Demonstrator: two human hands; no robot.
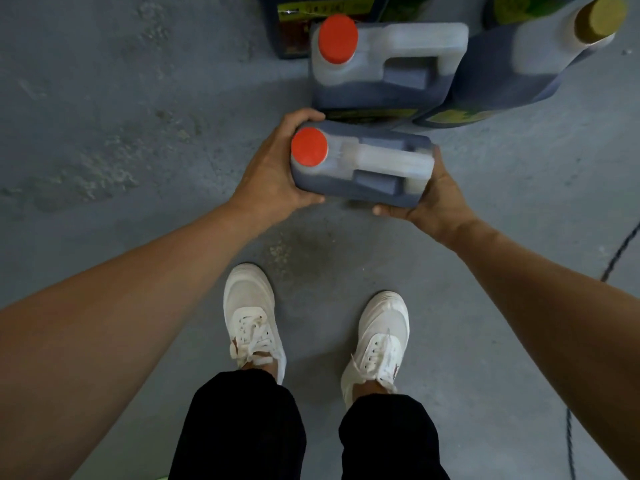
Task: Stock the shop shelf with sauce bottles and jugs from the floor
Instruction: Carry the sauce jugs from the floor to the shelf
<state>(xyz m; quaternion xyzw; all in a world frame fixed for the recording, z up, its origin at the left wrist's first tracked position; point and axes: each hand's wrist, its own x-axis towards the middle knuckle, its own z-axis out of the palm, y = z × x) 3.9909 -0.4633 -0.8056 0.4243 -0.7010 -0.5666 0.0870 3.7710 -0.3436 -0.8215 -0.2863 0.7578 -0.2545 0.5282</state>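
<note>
Head view: a person stands over grey concrete floor (104, 133), looking down at both arms and white shoes (254, 320).
Left hand (273, 171): cups the cap end of the held jug, fingers curled round its far edge, thumb under the near side.
Held jug (360, 164): dark sauce inside, red cap (309, 147) at its left, moulded handle on top; it sits between both hands, apparently just above the floor.
Right hand (433, 199): supports the handle end from below and behind, fingers wrapped underneath.
Floor stock: a larger red-capped jug (384, 64) just behind the held one, a yellow-capped jug (519, 60) to its right.
Handling: judged heavy and rigid, liquid likely to slosh; smooth plastic may slip.
Best hold: the moulded handle, with the other hand under the base.
</note>
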